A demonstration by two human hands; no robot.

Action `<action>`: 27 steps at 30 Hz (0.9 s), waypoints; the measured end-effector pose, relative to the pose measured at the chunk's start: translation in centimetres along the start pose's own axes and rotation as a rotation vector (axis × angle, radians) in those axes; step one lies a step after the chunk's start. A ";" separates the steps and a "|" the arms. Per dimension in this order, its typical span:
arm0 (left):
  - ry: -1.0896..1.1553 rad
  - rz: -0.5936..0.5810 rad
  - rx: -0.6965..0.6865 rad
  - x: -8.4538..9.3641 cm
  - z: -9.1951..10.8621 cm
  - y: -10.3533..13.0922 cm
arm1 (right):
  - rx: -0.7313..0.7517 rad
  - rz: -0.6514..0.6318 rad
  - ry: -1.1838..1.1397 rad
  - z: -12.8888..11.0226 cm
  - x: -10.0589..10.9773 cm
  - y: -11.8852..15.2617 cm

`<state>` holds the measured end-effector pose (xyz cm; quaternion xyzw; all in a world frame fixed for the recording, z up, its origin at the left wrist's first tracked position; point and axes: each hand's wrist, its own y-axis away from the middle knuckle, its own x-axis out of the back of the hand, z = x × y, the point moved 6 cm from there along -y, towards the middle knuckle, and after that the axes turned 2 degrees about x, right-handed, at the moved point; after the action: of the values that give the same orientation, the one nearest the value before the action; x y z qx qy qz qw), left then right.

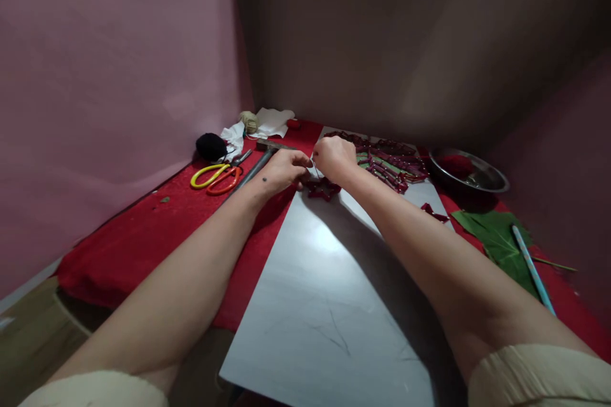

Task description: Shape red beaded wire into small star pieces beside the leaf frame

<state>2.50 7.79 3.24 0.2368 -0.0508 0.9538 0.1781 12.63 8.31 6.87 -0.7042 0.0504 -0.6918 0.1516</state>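
Note:
My left hand (287, 170) rests at the left edge of a pale grey board (305, 280), its fingers curled in beside a small dark red star of yarn (324, 189). Just to the right, my right hand (335, 158) is closed like a fist above that star. A thin strand (314, 165) shows between the two hands; which fingers grip it is unclear. Past my right hand, dark red yarn (389, 168) winds around nails in a leaf-like shape over green. Another piece of red yarn work (434, 212) lies by the board's right edge, partly behind my right forearm.
Left of the board, on red cloth (143, 241), lie yellow-and-orange-handled scissors (217, 178), a hammer (258, 165), a black yarn ball (210, 147) and a cream one (249, 121). At right are a metal bowl (494, 181), a green leaf (496, 241) and a light-blue pencil-like stick (532, 267).

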 end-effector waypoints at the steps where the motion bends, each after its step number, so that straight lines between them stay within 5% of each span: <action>1: 0.003 0.041 -0.013 0.3 -0.1 -0.1 | 0.011 -0.005 0.004 -0.2 -0.3 -0.1; 6: -0.128 0.116 0.019 -0.1 -1.4 -1.2 | 0.103 0.028 0.018 -0.6 -0.8 -0.1; 14: 0.071 0.260 0.218 -0.8 -3.5 -1.6 | 0.183 0.055 -0.050 -1.5 -0.1 1.0; 27: 0.297 0.302 0.191 -1.2 -2.9 2.0 | 0.149 0.059 -0.154 -0.7 -0.6 3.6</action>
<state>1.49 6.04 0.08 0.0995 0.0319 0.9944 0.0157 12.36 4.99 5.30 -0.7403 0.0077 -0.6328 0.2269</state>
